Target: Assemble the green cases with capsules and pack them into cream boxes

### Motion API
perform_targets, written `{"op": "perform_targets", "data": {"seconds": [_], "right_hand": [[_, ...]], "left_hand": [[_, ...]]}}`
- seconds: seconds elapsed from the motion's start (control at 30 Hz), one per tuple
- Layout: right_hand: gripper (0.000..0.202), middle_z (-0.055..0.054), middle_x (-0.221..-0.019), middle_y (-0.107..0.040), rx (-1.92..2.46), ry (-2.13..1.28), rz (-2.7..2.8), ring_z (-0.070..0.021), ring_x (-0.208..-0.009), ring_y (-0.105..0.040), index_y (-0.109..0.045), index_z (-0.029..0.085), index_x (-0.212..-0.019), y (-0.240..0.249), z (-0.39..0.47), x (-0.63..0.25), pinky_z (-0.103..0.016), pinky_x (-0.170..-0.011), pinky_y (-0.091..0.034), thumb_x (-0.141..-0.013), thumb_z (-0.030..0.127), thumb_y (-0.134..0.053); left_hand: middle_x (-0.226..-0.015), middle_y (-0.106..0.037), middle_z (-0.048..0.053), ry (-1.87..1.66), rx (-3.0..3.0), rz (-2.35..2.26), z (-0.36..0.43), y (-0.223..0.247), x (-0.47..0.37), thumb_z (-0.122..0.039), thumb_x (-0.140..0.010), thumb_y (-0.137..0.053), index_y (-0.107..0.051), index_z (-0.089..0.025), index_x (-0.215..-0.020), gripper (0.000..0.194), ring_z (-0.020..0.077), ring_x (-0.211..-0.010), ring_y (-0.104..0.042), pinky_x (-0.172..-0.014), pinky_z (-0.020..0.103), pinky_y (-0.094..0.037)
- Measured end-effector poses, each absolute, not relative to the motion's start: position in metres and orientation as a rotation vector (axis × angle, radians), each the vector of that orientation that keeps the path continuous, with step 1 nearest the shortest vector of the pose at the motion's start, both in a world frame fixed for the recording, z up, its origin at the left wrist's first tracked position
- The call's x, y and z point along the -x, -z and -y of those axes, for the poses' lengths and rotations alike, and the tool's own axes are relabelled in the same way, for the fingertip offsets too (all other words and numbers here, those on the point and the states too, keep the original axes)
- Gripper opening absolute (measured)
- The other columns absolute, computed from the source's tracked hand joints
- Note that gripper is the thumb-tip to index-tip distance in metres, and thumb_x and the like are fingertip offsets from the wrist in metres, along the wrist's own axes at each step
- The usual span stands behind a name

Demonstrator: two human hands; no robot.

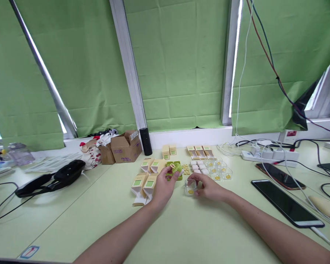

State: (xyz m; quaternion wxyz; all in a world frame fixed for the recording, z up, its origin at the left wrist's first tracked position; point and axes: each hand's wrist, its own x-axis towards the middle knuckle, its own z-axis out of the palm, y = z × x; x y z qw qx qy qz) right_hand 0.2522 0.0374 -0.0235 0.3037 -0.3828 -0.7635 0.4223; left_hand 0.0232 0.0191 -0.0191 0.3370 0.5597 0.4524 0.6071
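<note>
My left hand [164,186] is closed around a small, glossy, round green item [177,167] with a pale loop at its side; its exact kind is unclear. Just behind it are more green pieces [169,163], partly hidden by the hand. My right hand [210,187] grips a clear plastic cup [190,187] with a yellow round mark inside, low over the table. Beyond that hand stand several similar clear cups [227,173]. Pale pinkish-white blocks [195,167] sit in rows beside them, and small yellow square pieces [186,171] lie between the hands.
Open cream cartons with green panels [138,185] stand left of my left hand, with more cartons [199,151] behind. A cardboard box [125,148] and a black cylinder [145,142] are against the wall. Phones [287,202], cables and a power strip [269,157] lie right; a black pouch [55,178] left.
</note>
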Motion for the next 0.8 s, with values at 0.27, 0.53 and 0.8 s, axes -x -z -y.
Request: {"op": "perform_targets", "data": {"seconds": [0.27, 0.53, 0.8], "right_hand": [[0.048, -0.011, -0.119, -0.073, 0.59, -1.73, 1.377, -0.0277, -0.101, -0.067, -0.073, 0.025, -0.124, 0.015, -0.028, -0.248, -0.037, -0.074, -0.055, -0.078, 0.038, -0.073], [0.047, -0.015, -0.119, -0.074, 0.6, -1.727, 1.3, -0.0312, -0.105, -0.068, -0.069, 0.023, -0.126, 0.015, -0.027, -0.248, -0.042, -0.08, -0.056, -0.087, 0.047, -0.06], [0.041, -0.008, -0.108, -0.072, 0.493, -1.69, 1.169, -0.0228, -0.091, -0.064, -0.074, 0.025, -0.112, 0.018, -0.029, -0.247, -0.034, -0.073, -0.054, -0.078, 0.043, -0.085]], "left_hand": [[-0.115, -0.08, 0.014, -1.61, -1.381, -1.075, -0.014, 0.008, -0.027, -0.065, -0.079, -0.084, -0.076, -0.016, -0.11, 0.059, 0.0293, -0.108, -0.075, -0.097, 0.04, -0.058], [-0.11, -0.08, 0.012, -1.61, -1.376, -1.067, -0.013, 0.006, -0.029, -0.072, -0.078, -0.081, -0.075, -0.016, -0.103, 0.062, 0.0293, -0.107, -0.075, -0.094, 0.037, -0.058], [-0.11, -0.08, 0.013, -1.603, -1.37, -1.081, -0.014, 0.008, -0.029, -0.074, -0.077, -0.08, -0.075, -0.015, -0.101, 0.064, 0.0288, -0.106, -0.074, -0.093, 0.036, -0.056]]}}
